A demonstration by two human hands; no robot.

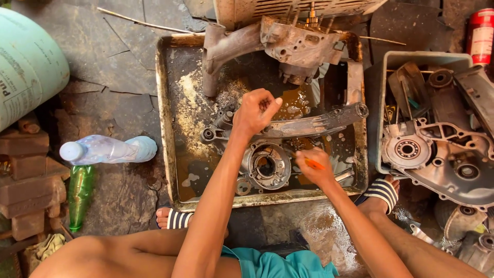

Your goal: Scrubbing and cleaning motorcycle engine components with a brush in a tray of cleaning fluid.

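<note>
A greasy engine casing with a long arm lies in a shallow metal tray holding brown oily liquid. My left hand is closed over the upper part of that casing, fingers curled with something small pinched in them; what it is I cannot tell. My right hand grips an orange-handled tool just right of the casing's round opening. A second, rusty engine part rests at the tray's far end.
A grey tub at the right holds more engine cases. A clear plastic bottle and a green bottle lie at the left beside stacked bricks. A pale cylinder and a red extinguisher stand nearby. My sandalled feet flank the tray.
</note>
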